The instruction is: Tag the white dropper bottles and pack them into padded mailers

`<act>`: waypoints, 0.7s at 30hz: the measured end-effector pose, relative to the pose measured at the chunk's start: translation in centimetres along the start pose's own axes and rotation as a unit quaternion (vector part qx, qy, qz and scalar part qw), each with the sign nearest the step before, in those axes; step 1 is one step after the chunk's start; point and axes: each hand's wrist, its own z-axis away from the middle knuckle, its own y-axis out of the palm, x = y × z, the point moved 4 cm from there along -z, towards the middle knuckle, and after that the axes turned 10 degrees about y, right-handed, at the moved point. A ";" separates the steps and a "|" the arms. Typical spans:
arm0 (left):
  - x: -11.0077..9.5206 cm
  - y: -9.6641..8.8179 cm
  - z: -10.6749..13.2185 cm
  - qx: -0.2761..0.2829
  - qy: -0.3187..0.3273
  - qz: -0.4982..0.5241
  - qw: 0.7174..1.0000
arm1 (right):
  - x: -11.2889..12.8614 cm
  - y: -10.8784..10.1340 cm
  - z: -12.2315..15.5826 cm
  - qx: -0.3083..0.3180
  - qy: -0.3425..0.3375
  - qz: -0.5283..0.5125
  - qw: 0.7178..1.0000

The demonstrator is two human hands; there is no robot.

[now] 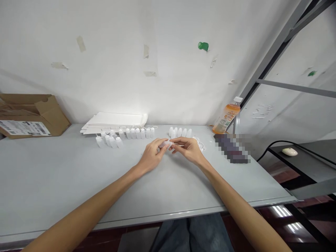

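Above the middle of the table, my left hand (152, 154) is closed around a small white plastic squeeze bottle (164, 144), tilted on its side with its neck pointing right. My right hand (189, 148) meets it there, fingers pinched on a small white cap (171, 142) at the bottle's mouth; fingers partly hide this piece. Just behind my hands stands a group of small white bottles (180, 132). Beside my right hand lies a loose pile of small white pieces (201, 145). On the left, several bottles with tipped tops (138, 133) stand in a row, and more (112, 141) stand farther left.
A stack of white sheets (115, 119) lies against the wall. An opened cardboard box (34, 115) sits at the far left. To the right are an orange drink bottle (227, 115), a blurred dark object (232, 148) and a computer mouse (289, 152) on a lower black surface.
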 end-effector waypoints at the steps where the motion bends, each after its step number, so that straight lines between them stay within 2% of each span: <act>1: 0.1 0.1 0.0 -0.003 -0.003 0.017 1.000 | 0.0 0.0 0.0 0.001 0.001 0.005 1.000; 5: 0.2 0.3 0.0 -0.008 0.004 0.057 0.998 | 0.1 0.0 0.1 0.013 0.009 0.010 1.000; 14: 0.2 0.4 0.1 -0.001 0.063 0.020 0.998 | 0.0 0.0 0.0 0.008 0.040 -0.002 0.999; 21: 0.7 0.5 0.1 0.012 0.053 0.050 0.997 | -0.5 0.1 0.0 0.017 0.069 -0.035 0.997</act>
